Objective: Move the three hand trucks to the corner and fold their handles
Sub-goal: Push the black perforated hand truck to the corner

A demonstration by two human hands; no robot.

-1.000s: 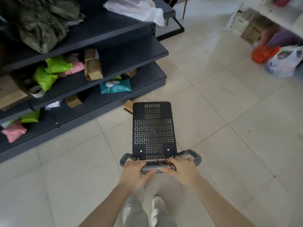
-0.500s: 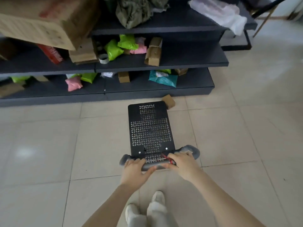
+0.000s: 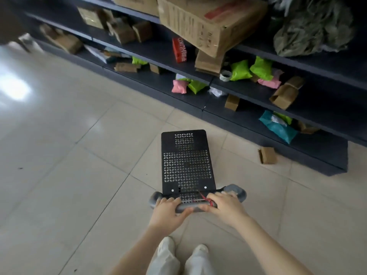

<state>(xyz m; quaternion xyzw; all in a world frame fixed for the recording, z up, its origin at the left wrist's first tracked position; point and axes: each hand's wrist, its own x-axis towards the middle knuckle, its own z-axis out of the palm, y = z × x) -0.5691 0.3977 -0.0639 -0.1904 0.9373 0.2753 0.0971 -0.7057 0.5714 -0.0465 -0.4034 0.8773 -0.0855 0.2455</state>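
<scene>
One hand truck (image 3: 186,161) stands on the tiled floor in front of me, its black perforated deck pointing away. Its grey handle bar (image 3: 236,190) runs across the near end, upright. My left hand (image 3: 168,212) grips the left half of the bar. My right hand (image 3: 224,205) grips the right half, next to a red cord tied round the bar. No other hand truck is in view.
A long dark shelf unit (image 3: 297,151) runs from far left to near right, loaded with cardboard boxes and coloured parcels. A small cardboard box (image 3: 267,155) lies on the floor beside the shelf base, right of the truck. Pale floor tiles (image 3: 59,175) spread to the left.
The truck and I have swung leftwards: the shelf, first on the left, then straight ahead, now runs off to the right. Both hands keep the same grip on the handle.
</scene>
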